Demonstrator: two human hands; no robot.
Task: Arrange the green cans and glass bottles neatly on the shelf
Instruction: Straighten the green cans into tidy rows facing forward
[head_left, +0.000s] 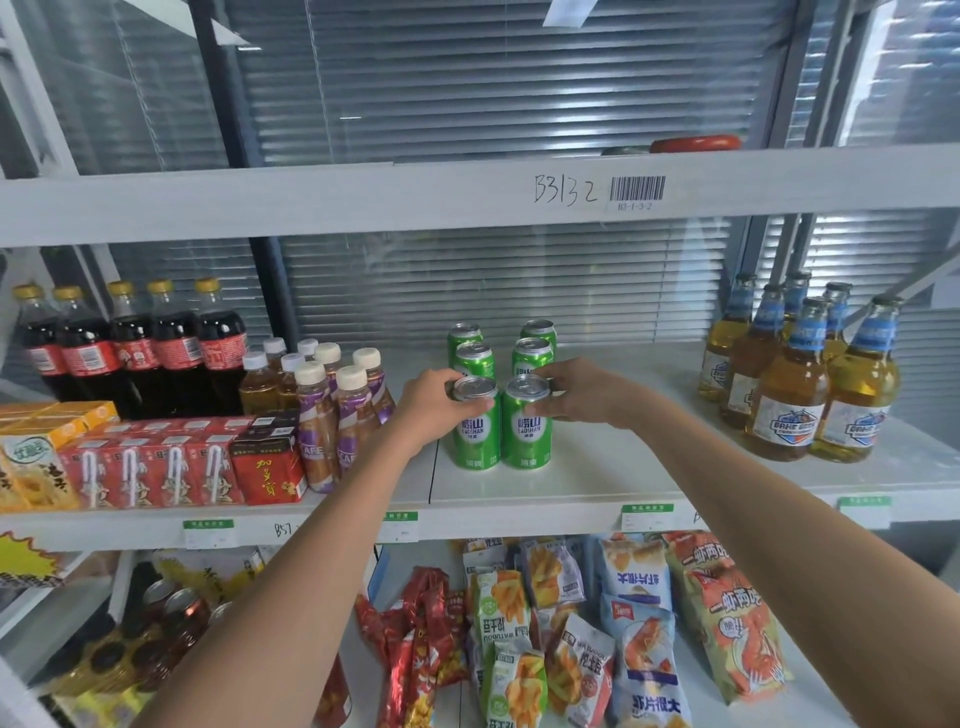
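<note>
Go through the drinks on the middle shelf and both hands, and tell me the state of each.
Left hand: gripping the front left green can near its top.
Right hand: gripping the front right green can near its top.
Green cans: six, upright, two columns, unopened.
Glass bottles: upright, capped, clustered at right.
Cola bottles: upright, capped.

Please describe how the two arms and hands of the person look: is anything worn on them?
Both forearms are bare up to the picture's lower edge: no sleeves show. The left hand and the right hand carry no gloves. No watch, bracelet or ring is visible on the wrists or on the fingers that can be seen.
</note>
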